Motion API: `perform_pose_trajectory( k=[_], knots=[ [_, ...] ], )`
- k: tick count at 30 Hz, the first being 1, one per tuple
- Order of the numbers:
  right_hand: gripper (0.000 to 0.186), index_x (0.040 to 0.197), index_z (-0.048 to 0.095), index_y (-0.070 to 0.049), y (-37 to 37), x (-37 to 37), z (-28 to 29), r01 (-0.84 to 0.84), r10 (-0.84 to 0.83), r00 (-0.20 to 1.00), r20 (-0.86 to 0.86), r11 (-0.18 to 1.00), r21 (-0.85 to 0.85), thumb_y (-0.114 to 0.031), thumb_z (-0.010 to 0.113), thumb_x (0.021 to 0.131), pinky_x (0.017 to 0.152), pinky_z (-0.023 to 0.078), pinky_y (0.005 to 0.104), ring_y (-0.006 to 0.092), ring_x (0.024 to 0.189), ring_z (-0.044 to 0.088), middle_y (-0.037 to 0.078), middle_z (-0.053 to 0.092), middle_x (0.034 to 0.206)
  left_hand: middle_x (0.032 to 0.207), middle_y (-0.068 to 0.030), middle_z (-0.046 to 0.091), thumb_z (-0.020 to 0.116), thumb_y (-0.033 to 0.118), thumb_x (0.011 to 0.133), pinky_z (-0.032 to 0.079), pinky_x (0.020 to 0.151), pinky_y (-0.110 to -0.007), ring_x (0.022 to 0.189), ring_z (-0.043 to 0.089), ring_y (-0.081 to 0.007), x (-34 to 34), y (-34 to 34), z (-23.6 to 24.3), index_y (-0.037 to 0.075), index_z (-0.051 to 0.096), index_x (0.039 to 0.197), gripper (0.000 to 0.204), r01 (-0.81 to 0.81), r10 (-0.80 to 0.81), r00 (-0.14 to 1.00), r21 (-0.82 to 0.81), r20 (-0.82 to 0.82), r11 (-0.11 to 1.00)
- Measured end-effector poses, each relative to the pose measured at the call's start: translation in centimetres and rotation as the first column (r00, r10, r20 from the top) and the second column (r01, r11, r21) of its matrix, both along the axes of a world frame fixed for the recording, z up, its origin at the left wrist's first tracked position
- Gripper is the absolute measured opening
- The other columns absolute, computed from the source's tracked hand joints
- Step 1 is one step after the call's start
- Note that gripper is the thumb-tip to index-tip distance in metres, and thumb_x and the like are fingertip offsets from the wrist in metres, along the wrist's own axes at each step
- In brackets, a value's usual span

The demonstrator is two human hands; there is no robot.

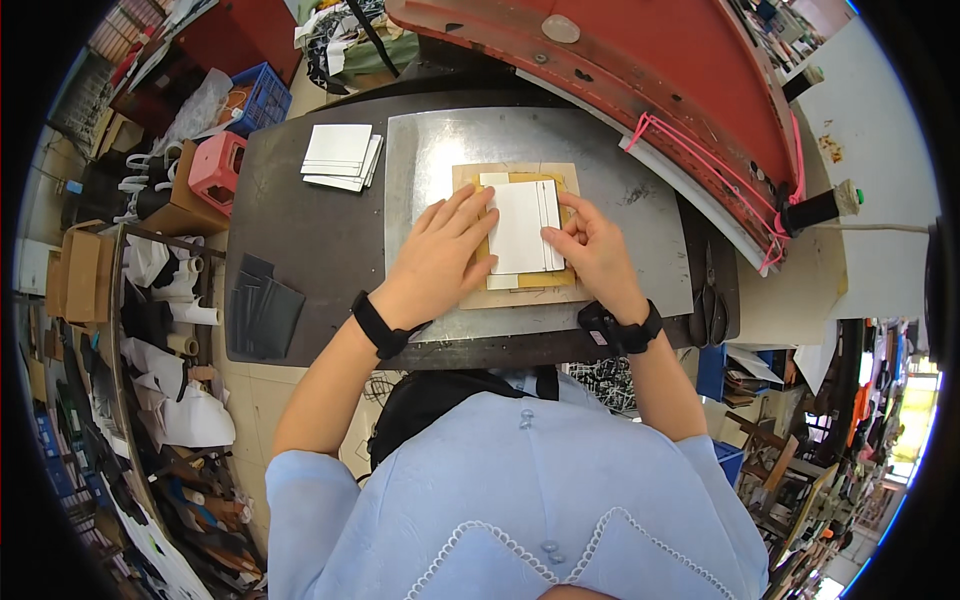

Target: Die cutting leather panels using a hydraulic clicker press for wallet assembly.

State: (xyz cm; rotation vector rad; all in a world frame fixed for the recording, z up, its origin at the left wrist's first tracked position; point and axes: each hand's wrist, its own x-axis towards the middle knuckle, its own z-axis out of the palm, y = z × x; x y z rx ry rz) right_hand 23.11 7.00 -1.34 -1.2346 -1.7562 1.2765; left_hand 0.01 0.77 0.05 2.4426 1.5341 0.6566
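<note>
A white rectangular panel (518, 225) with thin lines along its right side lies on a yellow-edged template (570, 185), which sits on a tan board (530, 170). I cannot tell whether the panel is leather or card. My left hand (440, 245) rests along the panel's left edge, fingers stretched out and apart. At the right edge, my right hand (592, 248) pinches the panel between thumb and fingers. Under the board is a shiny metal plate (425, 150) on the dark table (300, 235).
A stack of white panels (338, 152) lies at the far left, with dark flat pieces (265, 308) nearer. Scissors (710, 308) lie at the right edge. A large red machine part (640, 60) with pink cord (700, 160) overhangs the far right. A pink stool (215, 172) stands left.
</note>
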Motion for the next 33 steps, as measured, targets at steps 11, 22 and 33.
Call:
perform_pose_trajectory(
  k=[11, 22, 33],
  knots=[
    [0.049, 0.127, 0.054, 0.005, -0.2, -0.1, 0.5, -0.004, 0.0, 0.996, 0.09, 0.999, 0.047, -0.018, 0.068, 0.086, 0.059, 0.046, 0.0278, 0.0131, 0.064, 0.058, 0.008, 0.063, 0.074, 0.135, -0.0145, 0.052, 0.067, 0.02, 0.087, 0.041, 0.103, -0.042, 0.128, 0.049, -0.0321, 1.2, 0.2, -0.4, 0.003, 0.056, 0.121, 0.04, 0.049, -0.049, 0.999, 0.042, 0.008, 0.998],
    [0.052, 0.13, 0.052, 0.001, -0.1, -0.3, 2.5, -0.092, -0.002, 0.929, 0.37, 0.967, 0.237, -0.021, 0.068, 0.085, 0.072, 0.05, 0.0373, 0.0285, 0.084, 0.064, 0.014, 0.066, 0.099, 0.142, -0.0125, 0.048, 0.066, 0.024, 0.088, 0.038, 0.103, -0.044, 0.133, 0.042, -0.0321, 0.6, 1.0, 0.7, 0.009, 0.058, 0.124, 0.04, 0.098, -0.1, 0.995, -0.085, -0.014, 0.992],
    [0.049, 0.133, 0.049, 0.004, 0.2, 0.0, 0.4, -0.466, 0.033, 0.783, 0.621, 0.692, 0.552, -0.023, 0.056, 0.094, 0.107, 0.034, 0.0428, 0.0319, 0.133, 0.04, 0.017, 0.045, 0.144, 0.144, -0.013, 0.046, 0.069, 0.035, 0.085, 0.038, 0.102, -0.045, 0.131, 0.043, -0.0347, 0.9, 2.3, 0.4, 0.011, 0.058, 0.125, 0.048, 0.092, -0.093, 0.996, -0.057, -0.01, 0.994]
  ],
)
